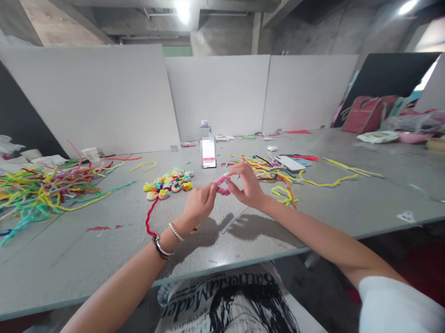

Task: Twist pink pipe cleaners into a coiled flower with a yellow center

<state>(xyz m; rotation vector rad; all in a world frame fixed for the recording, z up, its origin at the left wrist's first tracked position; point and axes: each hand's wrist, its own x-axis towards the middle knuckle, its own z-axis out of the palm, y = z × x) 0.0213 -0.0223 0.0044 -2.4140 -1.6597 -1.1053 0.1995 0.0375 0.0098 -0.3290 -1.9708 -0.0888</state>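
Between my two hands is a pink fuzzy pipe cleaner [224,190], bent into a small ring above the table. My left hand [201,205] pinches the ring's left side, with fingers closed. On the other side, my right hand [249,184] grips its upper right part between thumb and fingers. A cluster of small colourful pipe-cleaner flowers [168,183] lies just beyond my left hand. One red pipe cleaner [148,219] curves across the table beside my left wrist. Below the hands rests a thin grey strip [233,221], perhaps a ruler.
A big tangle of pipe cleaners [48,183] covers the left side. A phone [208,153] stands against a bottle [204,130] in the middle. More pipe cleaners [330,182], a white oblong object [291,163] and red-handled tool [307,157] lie at right. A pink bag [367,114] sits far right.
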